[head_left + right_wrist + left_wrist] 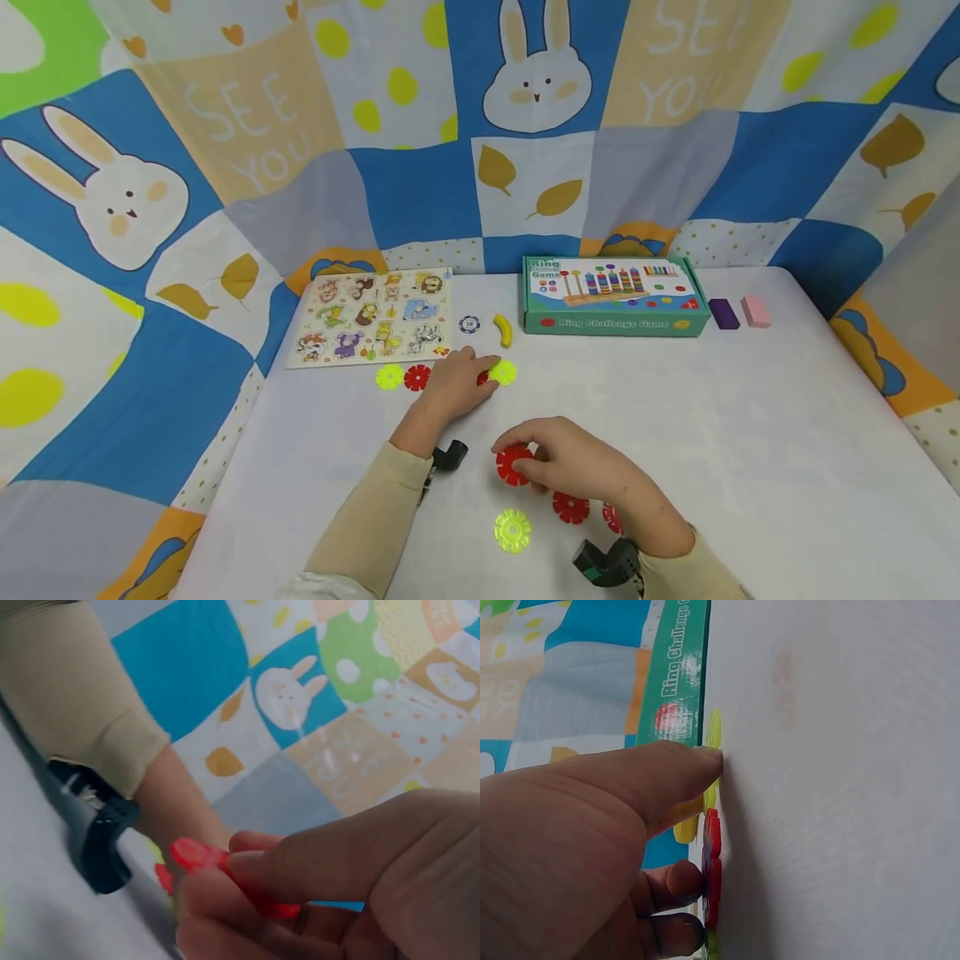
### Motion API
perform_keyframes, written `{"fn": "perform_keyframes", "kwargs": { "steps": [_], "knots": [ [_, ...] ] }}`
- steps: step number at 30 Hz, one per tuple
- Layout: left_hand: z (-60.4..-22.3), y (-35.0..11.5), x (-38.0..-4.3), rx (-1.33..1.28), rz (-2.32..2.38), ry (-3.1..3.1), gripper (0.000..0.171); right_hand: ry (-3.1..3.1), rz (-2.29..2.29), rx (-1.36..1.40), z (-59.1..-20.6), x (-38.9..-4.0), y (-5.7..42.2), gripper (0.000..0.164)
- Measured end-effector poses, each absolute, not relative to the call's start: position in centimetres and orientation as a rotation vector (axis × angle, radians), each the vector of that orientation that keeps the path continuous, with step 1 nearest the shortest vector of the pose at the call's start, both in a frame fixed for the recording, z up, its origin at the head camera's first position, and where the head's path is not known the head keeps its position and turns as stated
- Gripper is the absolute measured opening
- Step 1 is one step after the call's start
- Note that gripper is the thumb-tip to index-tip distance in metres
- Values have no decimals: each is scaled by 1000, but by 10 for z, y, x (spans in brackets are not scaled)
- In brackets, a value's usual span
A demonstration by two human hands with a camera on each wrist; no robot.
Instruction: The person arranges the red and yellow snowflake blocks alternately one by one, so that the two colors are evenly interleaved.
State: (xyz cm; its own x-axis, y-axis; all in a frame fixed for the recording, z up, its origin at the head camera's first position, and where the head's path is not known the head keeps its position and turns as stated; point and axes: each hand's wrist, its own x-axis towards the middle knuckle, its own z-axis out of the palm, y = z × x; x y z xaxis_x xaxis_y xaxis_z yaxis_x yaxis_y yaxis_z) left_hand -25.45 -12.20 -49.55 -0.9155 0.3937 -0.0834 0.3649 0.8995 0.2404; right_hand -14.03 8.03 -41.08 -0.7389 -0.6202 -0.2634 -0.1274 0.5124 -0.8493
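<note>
My right hand (573,458) pinches a red snowflake building disc (511,465) between thumb and fingers, above the table. The same red disc (199,855) shows in the right wrist view, partly hidden by the fingers. Farther forward, my left hand (455,383) reaches over a row of discs, its thumb and forefinger touching the yellow-green disc (503,372) at the row's right end. In the left wrist view, the thumb of the left hand (592,802) lies against that yellow-green disc (712,796), with red discs (712,862) beside it. The hand hides the row's middle.
Near the right hand lie a yellow-green disc (512,531) and red discs (571,507). Behind the row are an animal puzzle board (375,317), a round token (468,324), a yellow banana piece (502,331) and a green game box (615,323). Purple (724,314) and pink (756,312) blocks stand right.
</note>
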Motion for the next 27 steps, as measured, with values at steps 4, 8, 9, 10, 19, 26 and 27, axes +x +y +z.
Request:
{"fn": "perform_keyframes", "kwargs": {
  "steps": [4, 8, 9, 10, 19, 26, 27],
  "knots": [
    [-495, -121, -253, 581, 336, 2934, 50, 2163, -1265, -607, -401, -151, 83, 35],
    [-494, -121, -253, 568, 328, 2935, 52, 2236, -1292, -589, -393, -166, 85, 45],
    [-494, -121, -253, 565, 329, 2932, 52, 2262, -1297, -574, -391, -170, 86, 46],
    [-494, -120, -253, 562, 325, 2929, 53, 2284, -1309, -557, -390, -174, 87, 47],
    [-494, -119, -254, 566, 323, 2930, 53, 2393, -1481, -341, -391, -208, 95, 51],
    [-496, -120, -255, 574, 302, 2939, 52, 2444, -1539, -162, -418, -222, 96, 54],
    [-496, -121, -255, 573, 301, 2943, 52, 2458, -1531, -137, -422, -225, 94, 54]
  ]
}}
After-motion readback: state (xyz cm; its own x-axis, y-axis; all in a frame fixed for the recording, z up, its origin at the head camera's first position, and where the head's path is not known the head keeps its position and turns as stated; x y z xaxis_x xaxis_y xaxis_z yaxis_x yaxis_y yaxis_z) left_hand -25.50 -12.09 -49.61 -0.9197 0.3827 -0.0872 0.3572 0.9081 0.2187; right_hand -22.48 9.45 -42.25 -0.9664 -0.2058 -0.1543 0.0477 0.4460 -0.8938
